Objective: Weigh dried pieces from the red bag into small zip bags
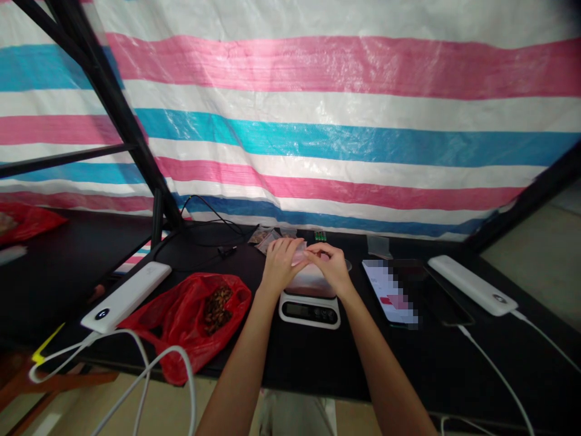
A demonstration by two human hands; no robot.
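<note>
Working on the little clear bag (299, 254) seemed to be the step in hand, as the left hand (282, 261) and the right hand (330, 265) both pinched it over the white scale (310, 323), and the next move looked to need soft, careful fingers.

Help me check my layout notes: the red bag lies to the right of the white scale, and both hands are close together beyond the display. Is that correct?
Not quite: the head view shows the red bag left of the white scale, not right. The left hand and right hand are close together beyond the display.
</note>
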